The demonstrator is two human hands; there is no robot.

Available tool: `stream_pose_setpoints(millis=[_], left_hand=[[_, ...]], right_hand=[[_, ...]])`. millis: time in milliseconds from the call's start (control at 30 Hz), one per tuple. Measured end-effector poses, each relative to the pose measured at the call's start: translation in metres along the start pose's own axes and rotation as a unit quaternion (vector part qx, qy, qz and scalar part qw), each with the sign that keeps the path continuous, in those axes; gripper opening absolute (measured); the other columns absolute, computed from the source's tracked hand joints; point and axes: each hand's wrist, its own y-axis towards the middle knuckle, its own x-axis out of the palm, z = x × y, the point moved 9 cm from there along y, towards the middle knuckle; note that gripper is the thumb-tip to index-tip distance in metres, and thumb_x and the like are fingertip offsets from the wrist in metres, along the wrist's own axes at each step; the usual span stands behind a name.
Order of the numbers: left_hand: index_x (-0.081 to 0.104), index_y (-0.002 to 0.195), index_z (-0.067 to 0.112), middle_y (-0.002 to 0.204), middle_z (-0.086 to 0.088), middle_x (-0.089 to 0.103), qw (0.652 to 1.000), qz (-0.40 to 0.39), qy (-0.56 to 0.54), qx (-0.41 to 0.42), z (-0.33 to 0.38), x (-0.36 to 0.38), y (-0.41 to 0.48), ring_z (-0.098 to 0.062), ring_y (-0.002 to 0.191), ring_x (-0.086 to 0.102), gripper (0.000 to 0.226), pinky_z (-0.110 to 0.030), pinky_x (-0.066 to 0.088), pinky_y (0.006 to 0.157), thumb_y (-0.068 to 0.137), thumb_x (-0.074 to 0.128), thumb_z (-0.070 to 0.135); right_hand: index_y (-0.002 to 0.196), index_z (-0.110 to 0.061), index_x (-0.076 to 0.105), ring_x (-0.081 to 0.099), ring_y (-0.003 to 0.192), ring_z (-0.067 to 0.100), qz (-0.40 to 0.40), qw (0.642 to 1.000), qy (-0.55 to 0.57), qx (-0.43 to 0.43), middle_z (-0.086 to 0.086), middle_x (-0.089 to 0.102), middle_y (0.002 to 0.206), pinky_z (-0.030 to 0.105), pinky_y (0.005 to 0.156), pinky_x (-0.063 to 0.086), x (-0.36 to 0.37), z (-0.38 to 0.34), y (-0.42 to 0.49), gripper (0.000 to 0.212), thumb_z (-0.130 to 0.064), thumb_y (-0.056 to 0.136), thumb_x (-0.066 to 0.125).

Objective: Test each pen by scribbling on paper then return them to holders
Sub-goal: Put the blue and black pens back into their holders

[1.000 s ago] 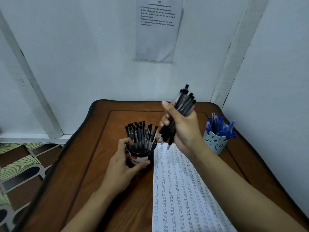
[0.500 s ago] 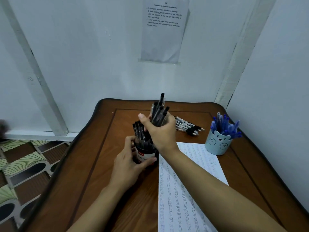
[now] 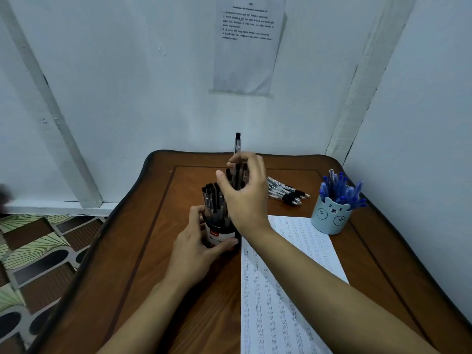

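Above the black holder (image 3: 220,236) (left hand (image 3: 194,251) gripping its side), the right hand (image 3: 245,198) curls round upright black pens (image 3: 237,144).

A holder (image 3: 220,236) of pens stands in the middle of the surface (image 3: 158,251), the left hand (image 3: 194,251) wrapped round its near left side, the right hand (image 3: 245,198) directly above, curled round a bunch of pens (image 3: 237,146). The paper (image 3: 281,290) lies just right of it; behind the paper lie loose pens (image 3: 286,191), and a second holder (image 3: 330,218) stands at its far right corner
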Motion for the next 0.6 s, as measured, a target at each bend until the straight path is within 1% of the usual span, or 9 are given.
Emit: stream_pose_setpoints(millis=[67,133,233,300,367,467,533,567,600], left_hand=[[0.034,0.119,0.052,0.117,0.03,0.063,1.0,-0.001,0.006,-0.003,-0.001,0.0,0.0,0.009,0.106,0.063,0.071,-0.031,0.059,0.089,0.067,0.083,0.059],[0.033,0.117,0.055,0.115,0.035,0.06,1.0,-0.003,0.011,-0.007,-0.001,0.0,0.0,0.014,0.105,0.06,0.07,-0.028,0.058,0.091,0.067,0.082,0.06],[0.034,0.117,0.053,0.116,0.035,0.06,1.0,-0.004,0.013,-0.013,-0.002,0.0,0.0,0.017,0.104,0.058,0.07,-0.029,0.057,0.092,0.068,0.084,0.058],[0.036,0.117,0.049,0.117,0.034,0.062,1.0,-0.003,0.01,-0.015,-0.002,-0.001,0.0,0.015,0.106,0.06,0.069,-0.032,0.057,0.093,0.069,0.085,0.056],[0.037,0.117,0.045,0.118,0.03,0.064,1.0,-0.002,0.01,-0.014,-0.002,-0.001,0.0,0.011,0.108,0.062,0.069,-0.035,0.057,0.093,0.069,0.086,0.054],[0.037,0.116,0.045,0.12,0.027,0.065,1.0,-0.004,0.016,-0.012,-0.001,-0.001,0.0,0.006,0.111,0.063,0.069,-0.036,0.056,0.095,0.069,0.087,0.053],[0.036,0.116,0.046,0.12,0.028,0.065,1.0,-0.004,0.018,-0.012,-0.001,-0.001,0.0,0.006,0.111,0.063,0.069,-0.035,0.056,0.095,0.069,0.086,0.054],[0.036,0.116,0.047,0.12,0.028,0.064,1.0,-0.004,0.02,-0.012,-0.001,-0.001,0.0,0.006,0.111,0.063,0.069,-0.036,0.056,0.095,0.068,0.086,0.055],[0.036,0.116,0.048,0.12,0.029,0.064,1.0,-0.004,0.02,-0.012,-0.001,-0.001,0.0,0.005,0.111,0.063,0.069,-0.037,0.057,0.095,0.068,0.085,0.056]], right_hand=[[0.101,-0.019,0.053,0.063,0.095,0.012,0.021,1.0,-0.005,-0.014,0.0,0.056,0.103,0.022,0.083,0.053,-0.005,-0.006,0.006,0.023,-0.008,0.09,0.071],[0.104,-0.019,0.047,0.064,0.089,0.012,0.018,0.999,-0.003,-0.026,0.002,0.058,0.098,0.026,0.078,0.055,-0.007,-0.011,0.011,0.026,-0.004,0.093,0.065],[0.116,-0.019,0.042,0.06,0.079,0.009,-0.02,0.998,-0.022,-0.056,-0.002,0.056,0.089,0.021,0.07,0.051,-0.007,-0.012,0.013,0.031,-0.001,0.097,0.057],[0.123,-0.024,0.044,0.057,0.072,0.01,-0.044,0.997,-0.042,-0.052,-0.001,0.056,0.084,0.028,0.067,0.052,-0.008,-0.007,0.014,0.032,-0.005,0.1,0.055],[0.124,-0.027,0.048,0.061,0.072,0.017,-0.054,0.996,-0.061,-0.038,-0.001,0.06,0.082,0.038,0.067,0.055,-0.014,0.0,0.015,0.03,-0.01,0.101,0.057],[0.127,-0.03,0.05,0.066,0.071,0.027,-0.071,0.997,-0.039,0.004,0.004,0.066,0.084,0.044,0.067,0.057,-0.024,0.01,0.013,0.034,-0.011,0.1,0.057],[0.12,-0.024,0.056,0.066,0.072,0.032,-0.095,0.995,-0.041,0.008,0.01,0.067,0.083,0.048,0.067,0.055,-0.024,0.012,0.01,0.023,-0.011,0.101,0.055],[0.115,-0.022,0.058,0.066,0.073,0.032,-0.107,0.993,-0.046,0.005,0.011,0.067,0.084,0.049,0.067,0.054,-0.023,0.013,0.008,0.017,-0.012,0.102,0.054],[0.113,-0.02,0.06,0.066,0.075,0.028,-0.121,0.991,-0.053,0.002,0.01,0.068,0.086,0.046,0.069,0.054,-0.021,0.014,0.007,0.014,-0.013,0.103,0.053]])
